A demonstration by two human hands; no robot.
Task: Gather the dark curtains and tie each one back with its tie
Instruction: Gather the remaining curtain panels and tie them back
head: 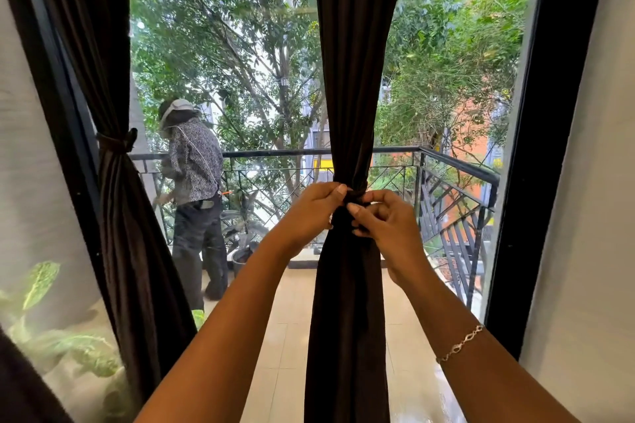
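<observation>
A dark brown curtain hangs in the middle of the window, gathered into a narrow bundle at waist height. Its dark tie wraps the bundle there. My left hand pinches the tie from the left side. My right hand grips the tie's other end from the right, fingers curled. A second dark curtain at the left hangs gathered, with its own tie knotted round it.
Large glass panes with black frames stand behind the curtains. Outside is a tiled balcony with a black railing, potted plants and a person facing away. A sheer white curtain hangs at far left.
</observation>
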